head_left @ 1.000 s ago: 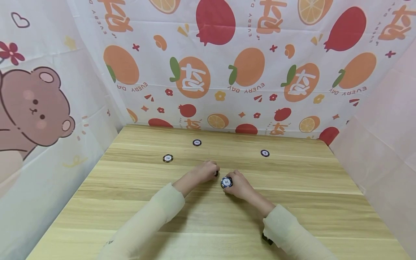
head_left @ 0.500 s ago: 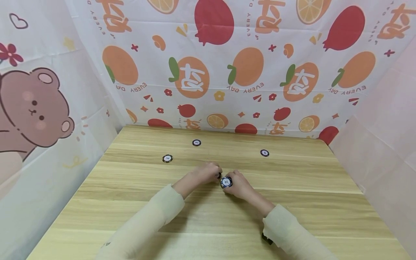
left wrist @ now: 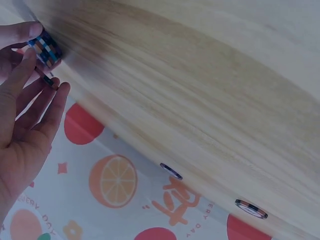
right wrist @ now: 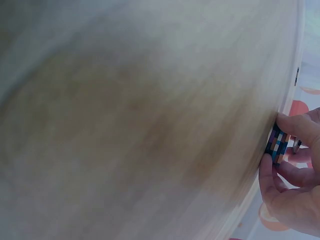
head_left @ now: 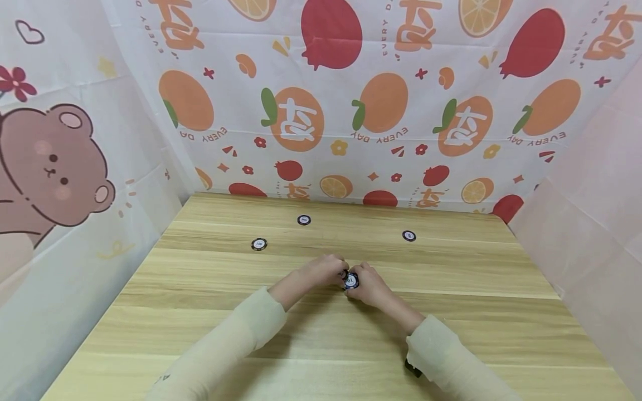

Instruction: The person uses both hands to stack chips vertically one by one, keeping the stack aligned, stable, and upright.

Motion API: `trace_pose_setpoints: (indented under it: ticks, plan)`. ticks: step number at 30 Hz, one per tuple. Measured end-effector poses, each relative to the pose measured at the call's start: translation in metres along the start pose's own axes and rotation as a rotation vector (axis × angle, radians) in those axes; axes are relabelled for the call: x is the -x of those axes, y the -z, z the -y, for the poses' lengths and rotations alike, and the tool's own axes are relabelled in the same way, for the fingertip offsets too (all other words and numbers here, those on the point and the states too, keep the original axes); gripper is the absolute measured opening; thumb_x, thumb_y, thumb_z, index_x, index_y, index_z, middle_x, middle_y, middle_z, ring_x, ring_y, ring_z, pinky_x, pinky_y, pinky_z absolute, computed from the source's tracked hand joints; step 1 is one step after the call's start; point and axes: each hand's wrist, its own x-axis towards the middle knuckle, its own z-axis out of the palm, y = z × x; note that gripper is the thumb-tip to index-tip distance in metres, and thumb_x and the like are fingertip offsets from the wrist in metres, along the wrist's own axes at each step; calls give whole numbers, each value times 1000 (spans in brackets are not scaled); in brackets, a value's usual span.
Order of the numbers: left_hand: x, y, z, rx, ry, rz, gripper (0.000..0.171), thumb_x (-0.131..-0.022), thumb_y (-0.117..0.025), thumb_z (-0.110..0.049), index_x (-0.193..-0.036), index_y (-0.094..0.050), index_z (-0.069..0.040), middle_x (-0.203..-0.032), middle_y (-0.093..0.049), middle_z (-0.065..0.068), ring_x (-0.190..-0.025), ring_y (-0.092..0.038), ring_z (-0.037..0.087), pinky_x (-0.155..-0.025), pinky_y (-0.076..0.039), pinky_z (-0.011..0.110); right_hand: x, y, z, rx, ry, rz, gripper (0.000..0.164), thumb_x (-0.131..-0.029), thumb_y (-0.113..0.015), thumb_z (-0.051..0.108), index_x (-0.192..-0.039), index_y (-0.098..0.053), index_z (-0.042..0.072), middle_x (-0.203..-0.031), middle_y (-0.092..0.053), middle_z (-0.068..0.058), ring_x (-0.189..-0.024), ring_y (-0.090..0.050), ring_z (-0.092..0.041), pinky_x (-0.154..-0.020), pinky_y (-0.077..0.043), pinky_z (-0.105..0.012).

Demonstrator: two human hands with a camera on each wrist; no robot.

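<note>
A short stack of poker chips (head_left: pixel 353 282) stands on the table, its top chip blue-edged with a white centre marked 10. My right hand (head_left: pixel 371 285) grips the stack from the right, thumb and fingers around its sides. From the left, my left hand (head_left: pixel 323 271) pinches a single dark poker chip (head_left: pixel 344 274) close over the stack's left edge. The left wrist view shows that chip tilted beside the stack (left wrist: pixel 48 52). Layered coloured edges of the stack (right wrist: pixel 276 145) appear between my right fingers in the right wrist view.
Three flat chips lie farther back: one at left (head_left: pixel 258 244), a dark chip (head_left: pixel 304 220) near the back edge and another dark chip (head_left: pixel 408 236) at right. A small black object (head_left: pixel 413 368) shows under the right sleeve. Printed cloth (head_left: pixel 341 156) hangs behind the wooden table (head_left: pixel 321 356).
My left hand has moved right with its chip, from a gap beside the stack to right against or over the stack's left edge. The right hand has stayed in place, holding the stack.
</note>
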Motion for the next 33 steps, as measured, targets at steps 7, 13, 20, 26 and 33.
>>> trace_pose_setpoints:
  ticks: [7,13,20,26,33]
  plan:
    - [-4,-2,-6,16,44,46,23,-79,-73,-14,-98,-67,-3,-90,-62,6,-79,-58,16,-68,-47,23,1,1,-3,-14,17,2,48,-70,-78,12,-108,-57,-8,-91,-48,-10,-83,-49,-24,-76,-45,-39]
    - [-6,-4,-9,-10,38,36,23,-77,-74,-16,-95,-67,-4,-85,-61,4,-77,-58,16,-68,-47,23,1,3,-5,-68,-13,29,46,-71,-77,9,-107,-56,-9,-92,-48,-11,-85,-50,-25,-78,-45,-40]
    - [-8,-8,-16,-86,14,-15,19,-75,-75,-16,-89,-67,-6,-81,-61,4,-74,-59,16,-64,-48,22,2,5,-7,-92,-35,43,48,-69,-78,6,-109,-56,-9,-91,-48,-10,-84,-50,-23,-78,-45,-39]
    - [-8,-8,-22,-124,23,-42,21,-74,-76,-17,-87,-67,-3,-79,-60,6,-74,-59,18,-64,-49,25,3,7,-6,-109,-52,52,45,-70,-77,6,-107,-56,-7,-89,-46,-9,-79,-47,-21,-71,-43,-36]
    - [-8,-13,-23,-176,41,-53,27,-75,-76,-22,-92,-67,-3,-81,-60,5,-75,-59,16,-64,-49,22,4,6,-9,-127,-57,42,39,-69,-76,3,-103,-57,-6,-91,-47,-9,-79,-47,-21,-70,-43,-35]
